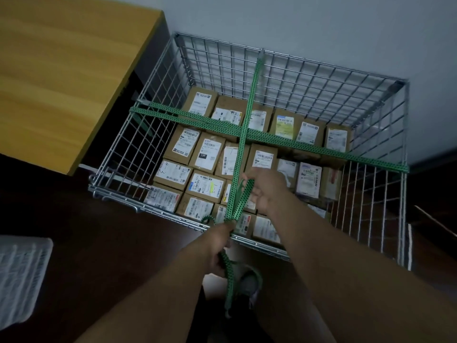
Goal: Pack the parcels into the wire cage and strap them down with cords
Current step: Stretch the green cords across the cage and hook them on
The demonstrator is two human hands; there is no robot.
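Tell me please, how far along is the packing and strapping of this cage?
Done: parcels fill the wire cage, and one green cord is stretched side to side between the rims. In hand: a second cord runs from the far rim to the near one, where the right grip holds its loop and the left grip grips it. Remaining: fasten this end; its loose tail hangs free.

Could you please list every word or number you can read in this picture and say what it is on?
"15H": white on a black patch, on the middle parcel label.
"4-3" (handwritten, uncertain): on the left parcel label.
The other parcel labels: print and barcodes too small and blurred to read.
No text on the green cords or the wire cage.
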